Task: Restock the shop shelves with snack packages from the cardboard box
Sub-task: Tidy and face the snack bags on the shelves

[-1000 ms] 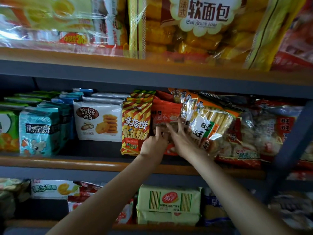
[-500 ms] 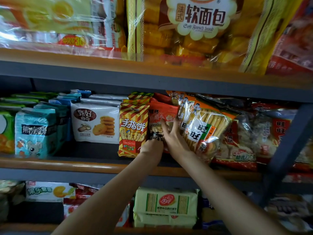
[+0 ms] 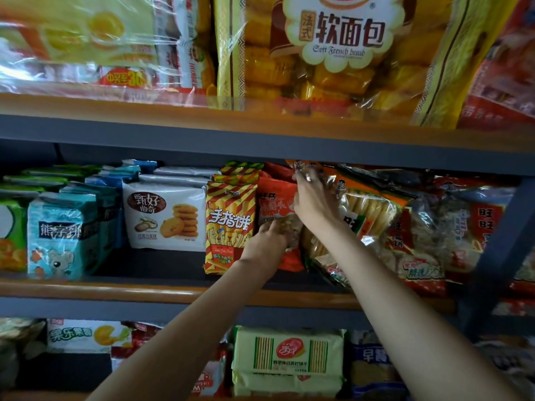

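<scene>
Nearest, the left hand (image 3: 270, 240) has slid up to the lower front of the red-orange plastic snack packet (image 3: 276, 204), its grip curled on it, while the right hand (image 3: 314, 204) has climbed to pinch the clear crackly rice-cracker bag (image 3: 367, 215) beside it. The packet is nearly seated on the middle shelf (image 3: 115, 289), just left of the right grip. The cardboard box is out of view.
</scene>
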The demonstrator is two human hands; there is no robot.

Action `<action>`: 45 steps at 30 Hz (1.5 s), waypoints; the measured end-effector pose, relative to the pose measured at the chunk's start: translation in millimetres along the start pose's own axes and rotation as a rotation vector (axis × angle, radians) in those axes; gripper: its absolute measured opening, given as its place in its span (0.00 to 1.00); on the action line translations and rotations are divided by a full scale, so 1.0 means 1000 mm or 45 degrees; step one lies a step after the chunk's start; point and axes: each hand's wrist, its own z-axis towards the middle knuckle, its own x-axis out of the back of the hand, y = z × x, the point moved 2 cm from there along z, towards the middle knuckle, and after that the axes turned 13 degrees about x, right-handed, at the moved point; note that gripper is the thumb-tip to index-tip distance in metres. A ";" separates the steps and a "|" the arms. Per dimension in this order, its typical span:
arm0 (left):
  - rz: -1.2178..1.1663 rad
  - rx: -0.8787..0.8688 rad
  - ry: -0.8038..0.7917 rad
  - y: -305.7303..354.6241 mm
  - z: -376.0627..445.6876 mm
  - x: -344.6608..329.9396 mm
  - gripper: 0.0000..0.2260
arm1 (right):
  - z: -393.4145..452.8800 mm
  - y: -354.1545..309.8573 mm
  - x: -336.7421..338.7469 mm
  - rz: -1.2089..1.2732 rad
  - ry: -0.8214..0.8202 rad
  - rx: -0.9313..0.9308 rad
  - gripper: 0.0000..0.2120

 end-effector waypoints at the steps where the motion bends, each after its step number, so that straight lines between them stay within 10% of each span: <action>1: 0.022 -0.018 0.050 -0.001 0.002 -0.002 0.23 | 0.008 -0.001 -0.001 0.026 -0.027 -0.019 0.21; 5: 0.051 -0.002 0.138 0.001 0.002 -0.004 0.22 | 0.025 -0.005 -0.021 0.135 -0.251 -0.134 0.16; 14: 0.154 -0.028 0.154 0.009 0.008 -0.010 0.26 | 0.030 0.003 -0.039 0.362 0.006 0.036 0.08; 22: 0.076 0.007 0.159 0.010 0.026 -0.007 0.24 | 0.059 0.016 -0.045 0.443 0.090 -0.379 0.12; 28: 0.068 0.048 0.131 0.006 0.019 -0.013 0.27 | 0.011 -0.002 -0.034 0.327 0.246 0.009 0.29; 34: 0.092 0.031 0.228 0.008 0.010 -0.017 0.25 | -0.052 0.000 -0.036 0.010 -0.240 0.221 0.26; 45: 0.043 -0.014 0.163 -0.001 -0.005 -0.011 0.29 | -0.063 -0.012 -0.028 -0.109 -0.034 0.312 0.23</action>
